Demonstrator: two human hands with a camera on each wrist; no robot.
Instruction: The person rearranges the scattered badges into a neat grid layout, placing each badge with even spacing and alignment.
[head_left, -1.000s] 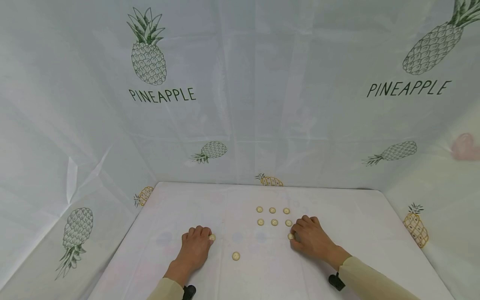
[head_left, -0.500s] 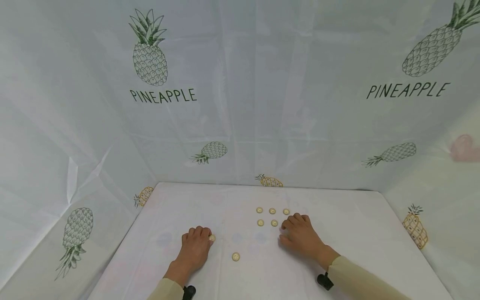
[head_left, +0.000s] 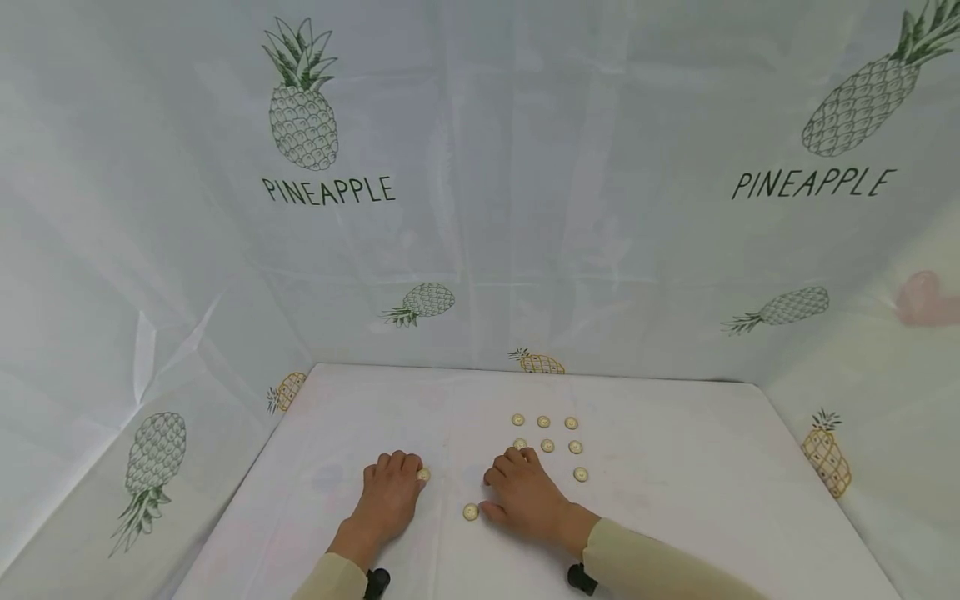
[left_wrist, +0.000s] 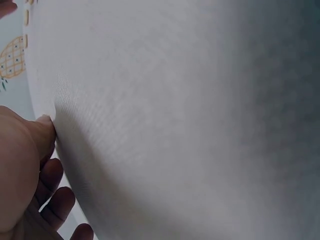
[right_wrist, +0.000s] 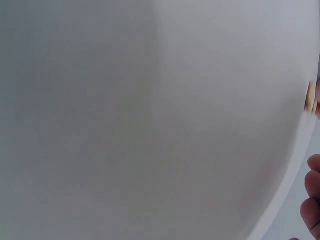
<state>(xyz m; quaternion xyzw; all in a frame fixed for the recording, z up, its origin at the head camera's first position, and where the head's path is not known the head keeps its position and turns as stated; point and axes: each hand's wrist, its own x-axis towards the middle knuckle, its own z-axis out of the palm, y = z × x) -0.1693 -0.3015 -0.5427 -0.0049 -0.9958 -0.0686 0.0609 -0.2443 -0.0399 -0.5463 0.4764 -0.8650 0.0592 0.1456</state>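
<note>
My left hand (head_left: 390,493) rests low on the left side of the white-covered table, its thumb and forefinger at a small round cream button (head_left: 424,474), which they pinch. In the left wrist view the left thumb (left_wrist: 45,130) meets the cloth, and the button is out of sight. My right hand (head_left: 528,500) is over the middle of the table, fingers apart and bent loosely, holding nothing. Just left of its thumb lies a loose button (head_left: 471,512). At the right wrist view's edge, a button (right_wrist: 310,97) shows beside the fingers.
Beyond the right hand, several like buttons form two rows, with one button (head_left: 543,422) in the far row and another button (head_left: 547,446) in the near row. A single button (head_left: 581,474) lies below them. Pineapple-printed cloth (head_left: 480,208) hangs around the table (head_left: 675,467).
My right hand has let go of a button below the rows' right end and moved left to beside the loose button. My left hand has stayed in place.
</note>
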